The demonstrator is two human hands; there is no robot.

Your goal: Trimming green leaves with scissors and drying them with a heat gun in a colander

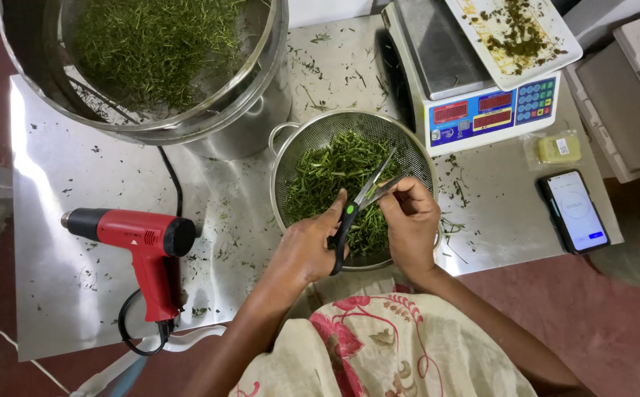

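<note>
- The left hand (306,246) is clenched round the green-handled scissors (360,202), blades parted over the colander (283,165) at the counter's (62,279) near edge.
- The right hand (410,220) pinches a few green stems (387,192) between fingertips, holding them at the blades.
- The colander holds a loose heap of herbs (334,176), mostly long pieces, so much cutting seems left.
- A red heat gun (140,239) lies toward the near left corner, cord trailing off the edge.
- A phone (574,211) rests at the right edge.
- Farther back stand a scale (474,110) with a stained white tray (511,37), and a big steel pot (239,125) carrying a sieve (151,51) of finely chopped herbs: some of the work looks done.
</note>
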